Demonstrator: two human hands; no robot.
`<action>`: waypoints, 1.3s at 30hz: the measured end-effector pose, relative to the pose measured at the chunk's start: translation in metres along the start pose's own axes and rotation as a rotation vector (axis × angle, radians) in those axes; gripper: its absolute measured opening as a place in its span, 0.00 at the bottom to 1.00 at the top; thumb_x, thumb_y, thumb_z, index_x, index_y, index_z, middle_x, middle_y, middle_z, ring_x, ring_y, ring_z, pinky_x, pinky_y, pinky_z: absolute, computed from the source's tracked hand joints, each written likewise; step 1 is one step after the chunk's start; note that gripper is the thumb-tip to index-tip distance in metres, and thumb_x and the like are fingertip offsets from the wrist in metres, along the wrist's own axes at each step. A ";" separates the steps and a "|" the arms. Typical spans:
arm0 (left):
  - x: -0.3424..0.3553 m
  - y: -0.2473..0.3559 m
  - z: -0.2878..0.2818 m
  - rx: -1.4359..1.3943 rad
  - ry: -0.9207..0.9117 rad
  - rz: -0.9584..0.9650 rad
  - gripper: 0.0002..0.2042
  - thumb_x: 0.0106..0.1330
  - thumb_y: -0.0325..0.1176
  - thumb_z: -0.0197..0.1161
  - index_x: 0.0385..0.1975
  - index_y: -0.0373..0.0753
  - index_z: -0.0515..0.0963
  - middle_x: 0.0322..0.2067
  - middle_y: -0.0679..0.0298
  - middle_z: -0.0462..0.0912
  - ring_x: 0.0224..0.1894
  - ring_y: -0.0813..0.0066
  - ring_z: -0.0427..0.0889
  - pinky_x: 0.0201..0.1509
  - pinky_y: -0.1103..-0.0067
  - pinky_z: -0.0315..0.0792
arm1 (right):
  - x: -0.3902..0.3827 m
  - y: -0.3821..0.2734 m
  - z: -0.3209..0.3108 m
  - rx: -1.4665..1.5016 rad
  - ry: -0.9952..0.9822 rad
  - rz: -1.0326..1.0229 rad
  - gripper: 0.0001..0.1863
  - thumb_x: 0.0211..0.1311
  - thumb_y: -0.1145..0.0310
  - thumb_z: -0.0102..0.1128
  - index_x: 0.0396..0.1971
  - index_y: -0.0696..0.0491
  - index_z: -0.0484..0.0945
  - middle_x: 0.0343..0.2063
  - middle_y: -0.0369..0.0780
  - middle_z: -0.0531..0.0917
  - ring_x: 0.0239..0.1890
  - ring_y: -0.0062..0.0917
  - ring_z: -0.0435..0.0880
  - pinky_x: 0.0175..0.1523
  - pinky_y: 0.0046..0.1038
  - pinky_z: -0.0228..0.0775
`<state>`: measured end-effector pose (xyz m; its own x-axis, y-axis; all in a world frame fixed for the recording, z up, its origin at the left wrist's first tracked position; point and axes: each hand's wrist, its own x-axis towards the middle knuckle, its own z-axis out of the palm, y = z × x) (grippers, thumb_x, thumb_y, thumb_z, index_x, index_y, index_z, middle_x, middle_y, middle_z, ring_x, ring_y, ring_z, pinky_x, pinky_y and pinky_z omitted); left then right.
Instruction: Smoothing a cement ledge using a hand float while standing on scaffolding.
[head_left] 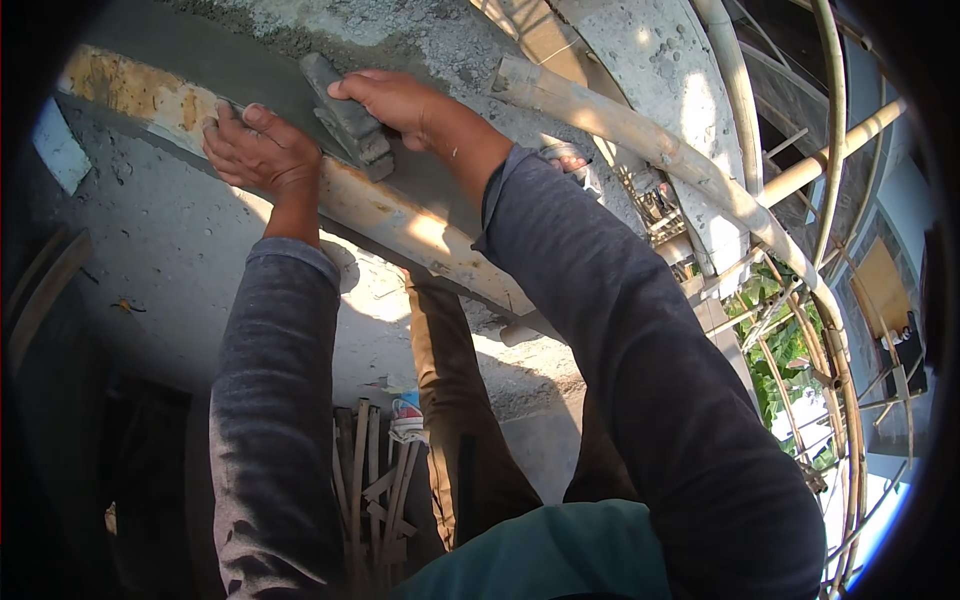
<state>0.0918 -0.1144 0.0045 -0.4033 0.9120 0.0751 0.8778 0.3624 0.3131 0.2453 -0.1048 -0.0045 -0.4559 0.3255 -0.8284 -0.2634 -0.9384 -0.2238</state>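
Note:
My right hand (395, 105) is closed on a grey, cement-coated plastering float (345, 115), whose flat face lies on smoothed wet mortar (230, 50). Along the near edge of that mortar runs a long, stained board (425, 230), pale with rusty-brown patches. My left hand (262, 150) is curled over this board, to the left of the float. Its fingertips rest near the board's upper edge, and part of its grip is hidden.
Rougher grey mortar (385, 50) lies beyond the float. A thick bamboo pole (650, 135) crosses at the right, with bamboo scaffolding (840, 380) past it. Below me, wooden strips (360, 470) stand beside a small bucket (408, 425). Another person's hand or foot (568, 160) partly shows beyond my right sleeve.

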 end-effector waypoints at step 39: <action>0.079 -0.008 0.013 0.200 0.196 -0.362 0.18 0.69 0.47 0.43 0.47 0.42 0.73 0.51 0.52 0.67 0.56 0.54 0.63 0.59 0.61 0.56 | -0.065 0.123 -0.099 -1.063 0.132 0.321 0.40 0.60 0.44 0.51 0.63 0.61 0.63 0.58 0.56 0.71 0.62 0.46 0.68 0.65 0.35 0.58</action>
<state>0.0563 -0.0429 -0.0041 -0.7180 0.6727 0.1786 0.6959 0.6990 0.1646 0.3270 -0.2528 -0.0287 -0.2619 0.0941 -0.9605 0.7400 -0.6193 -0.2625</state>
